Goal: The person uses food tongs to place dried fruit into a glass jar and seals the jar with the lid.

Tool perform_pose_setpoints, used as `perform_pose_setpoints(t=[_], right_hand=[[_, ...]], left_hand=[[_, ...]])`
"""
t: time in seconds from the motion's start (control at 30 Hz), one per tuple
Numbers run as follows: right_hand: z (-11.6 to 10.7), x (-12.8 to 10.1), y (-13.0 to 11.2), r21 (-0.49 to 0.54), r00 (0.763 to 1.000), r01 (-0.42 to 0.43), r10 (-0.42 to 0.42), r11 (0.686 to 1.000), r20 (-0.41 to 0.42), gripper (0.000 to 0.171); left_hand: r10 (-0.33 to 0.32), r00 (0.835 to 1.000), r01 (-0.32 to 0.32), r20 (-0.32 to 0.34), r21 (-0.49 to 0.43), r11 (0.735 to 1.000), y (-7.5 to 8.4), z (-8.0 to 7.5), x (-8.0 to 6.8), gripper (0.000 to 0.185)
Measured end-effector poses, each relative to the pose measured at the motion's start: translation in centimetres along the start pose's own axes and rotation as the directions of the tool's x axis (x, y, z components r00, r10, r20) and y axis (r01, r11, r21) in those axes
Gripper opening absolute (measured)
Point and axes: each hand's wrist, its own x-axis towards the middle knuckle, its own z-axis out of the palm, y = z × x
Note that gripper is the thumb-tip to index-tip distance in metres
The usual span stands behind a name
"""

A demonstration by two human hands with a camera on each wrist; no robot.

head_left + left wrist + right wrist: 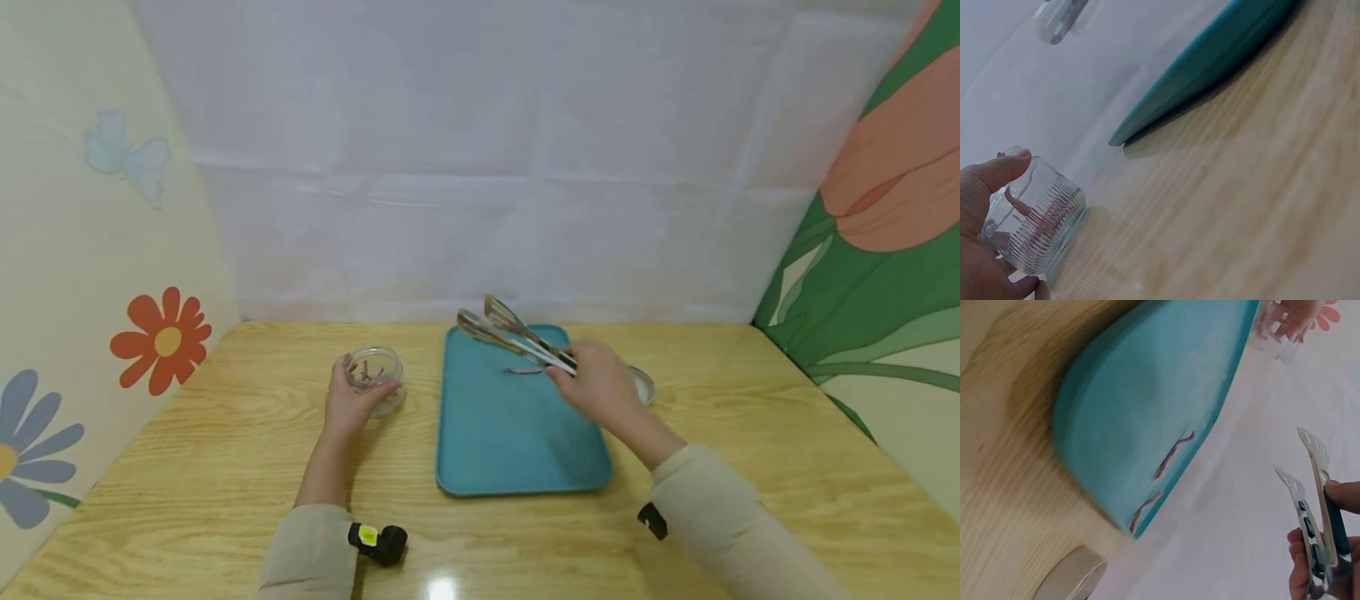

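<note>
My left hand [351, 402] grips a clear glass jar [1054, 219] with ribbed sides, its thumb at the rim and fingers around the far side. Several thin brownish strips [1019, 203] show inside the jar. Over the teal tray [510, 442], my right hand [602, 383] holds metal tongs [517, 337] by the handles, thumb on one arm and fingers on the other. The slotted tips of the tongs stand apart with nothing between them, raised above the tray. Two reddish-brown strips, a nearer strip [1174, 455] and one by the corner [1145, 510], lie on the tray.
A round metal-rimmed lid [1072, 575] lies on the wooden table [247, 433] just right of the tray, partly behind my right hand in the head view. A white cloth [487, 167] hangs behind the table, with flower-patterned panels [862, 250] at both sides.
</note>
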Motion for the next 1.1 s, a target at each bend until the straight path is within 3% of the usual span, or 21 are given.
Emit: perform_pose_setpoints(t=[0.17, 0.43, 1.1], right_hand=[[-0.3, -0.1, 1.3, -0.024, 0.999, -0.015, 0.016, 1.0, 0.038, 0.021], [-0.3, -0.3, 3.0, -0.072, 0.999, -0.022, 0.024, 0.997, 0.027, 0.022], [0.2, -0.8, 6.2, -0.114, 0.988, -0.025, 0.042, 0.993, 0.148, 0.019]], left_hand=[[-0.002, 1.0, 0.002, -0.001, 0.002, 1.0, 0.1, 0.0, 0.0, 0.096], [-0.009, 1.0, 0.009, -0.004, -0.005, 1.0, 0.1, 0.0, 0.0, 0.097], [-0.006, 1.0, 0.006, -0.008, -0.014, 1.0, 0.4, 0.1, -0.2, 0.095]])
